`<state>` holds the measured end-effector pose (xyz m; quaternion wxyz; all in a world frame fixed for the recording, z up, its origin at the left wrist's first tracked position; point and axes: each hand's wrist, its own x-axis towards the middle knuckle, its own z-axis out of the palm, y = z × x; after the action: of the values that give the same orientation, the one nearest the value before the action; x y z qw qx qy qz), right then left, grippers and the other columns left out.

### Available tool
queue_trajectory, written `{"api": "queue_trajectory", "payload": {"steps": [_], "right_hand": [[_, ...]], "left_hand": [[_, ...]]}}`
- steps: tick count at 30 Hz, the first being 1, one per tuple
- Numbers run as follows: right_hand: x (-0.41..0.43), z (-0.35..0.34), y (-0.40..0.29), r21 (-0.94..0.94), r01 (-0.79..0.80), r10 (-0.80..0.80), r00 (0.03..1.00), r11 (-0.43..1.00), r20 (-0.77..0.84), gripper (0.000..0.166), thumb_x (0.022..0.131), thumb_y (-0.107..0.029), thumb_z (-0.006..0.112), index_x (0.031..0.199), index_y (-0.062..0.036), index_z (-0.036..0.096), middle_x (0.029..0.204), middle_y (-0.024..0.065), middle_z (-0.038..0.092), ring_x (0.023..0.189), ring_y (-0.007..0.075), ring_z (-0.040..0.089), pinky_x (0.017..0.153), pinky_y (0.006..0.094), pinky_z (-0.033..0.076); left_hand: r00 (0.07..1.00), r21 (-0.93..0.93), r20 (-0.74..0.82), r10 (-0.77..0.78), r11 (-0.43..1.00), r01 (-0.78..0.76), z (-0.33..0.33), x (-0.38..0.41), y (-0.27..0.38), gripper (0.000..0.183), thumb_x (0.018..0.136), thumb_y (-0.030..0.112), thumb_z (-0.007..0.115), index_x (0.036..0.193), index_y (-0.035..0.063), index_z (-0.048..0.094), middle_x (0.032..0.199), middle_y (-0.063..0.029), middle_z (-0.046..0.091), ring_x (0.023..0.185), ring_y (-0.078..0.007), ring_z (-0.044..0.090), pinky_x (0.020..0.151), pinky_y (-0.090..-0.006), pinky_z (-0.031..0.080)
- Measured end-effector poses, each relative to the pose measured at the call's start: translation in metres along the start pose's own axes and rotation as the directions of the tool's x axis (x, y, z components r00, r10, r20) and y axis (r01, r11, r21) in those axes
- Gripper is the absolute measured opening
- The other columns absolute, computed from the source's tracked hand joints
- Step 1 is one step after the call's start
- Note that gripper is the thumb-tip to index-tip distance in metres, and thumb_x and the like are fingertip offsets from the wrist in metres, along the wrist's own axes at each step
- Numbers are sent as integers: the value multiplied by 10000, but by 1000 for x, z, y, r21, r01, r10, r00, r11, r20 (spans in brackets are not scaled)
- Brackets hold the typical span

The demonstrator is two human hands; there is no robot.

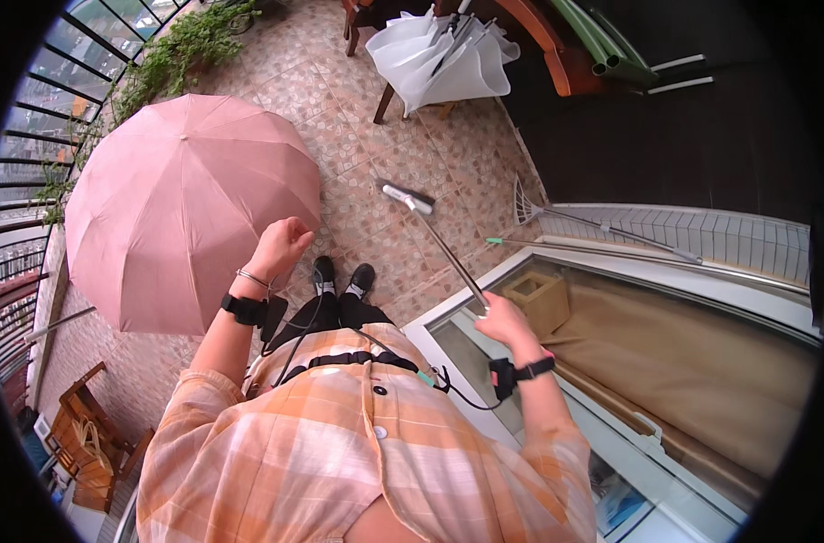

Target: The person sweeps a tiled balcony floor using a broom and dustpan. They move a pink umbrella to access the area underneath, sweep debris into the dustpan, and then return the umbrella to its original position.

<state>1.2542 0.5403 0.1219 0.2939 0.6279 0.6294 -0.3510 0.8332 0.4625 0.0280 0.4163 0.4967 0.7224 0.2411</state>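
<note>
My right hand (505,320) grips the metal pole of a long-handled floor brush (447,250). The pole slants away to a white head with a dark strip, which lies low over the tiled floor (358,129). In front of the rim of an open pink umbrella (181,203), my left hand (284,246) is curled into a loose fist, with nothing seen in it. The umbrella's canopy faces up and its handle is hidden. Whether the fist touches the canopy is unclear.
A translucent white umbrella (439,64) rests half folded on a wooden seat ahead. Poles, one with a fan rake (527,203), lie along the wall. A white-framed window (453,332) borders my right. Green plants (174,58) and a railing (39,136) line the left; a wooden chair (90,441) stands behind.
</note>
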Motion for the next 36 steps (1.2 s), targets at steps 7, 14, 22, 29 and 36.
{"api": "queue_trajectory", "payload": {"steps": [7,14,22,29,36], "right_hand": [[-7,-44,-19,-60,25,-33,990,998,-135,638,721,-253,640,1327,-92,519,1144,193,640,1069,340,610,909,410,487],[95,24,-54,-311,187,-215,975,932,-57,566,772,-186,576,1296,7,483,1022,244,662,1014,377,630,884,450,501],[-19,-32,-21,-177,184,-175,983,967,63,610,711,-264,638,1297,-117,553,1049,171,677,1028,336,626,886,413,498],[-24,-44,-4,-144,95,-112,987,985,-112,598,700,-269,625,1277,-119,576,1042,197,668,984,329,642,863,402,502],[82,17,-57,-368,281,-346,930,886,-124,489,776,-179,577,1224,14,535,920,219,684,895,345,671,799,461,529]], "left_hand": [[999,-52,-16,-39,998,38,4,-5,14,225,842,199,649,884,-22,645,766,-153,664,710,-244,646,659,-341,516],[997,7,-27,-73,997,74,-13,-21,26,238,839,215,633,881,-19,656,752,-162,658,704,-258,643,662,-355,514],[995,-9,-85,-58,998,57,-11,-28,11,253,833,231,633,883,-15,661,773,-183,661,746,-304,653,690,-384,516],[997,-4,-59,-58,998,58,-5,-21,12,233,835,213,636,878,-15,654,786,-184,666,753,-310,654,689,-390,514],[997,4,-11,-78,997,78,-4,-26,26,236,837,222,632,877,-9,654,787,-185,668,760,-320,657,693,-388,517]]}}
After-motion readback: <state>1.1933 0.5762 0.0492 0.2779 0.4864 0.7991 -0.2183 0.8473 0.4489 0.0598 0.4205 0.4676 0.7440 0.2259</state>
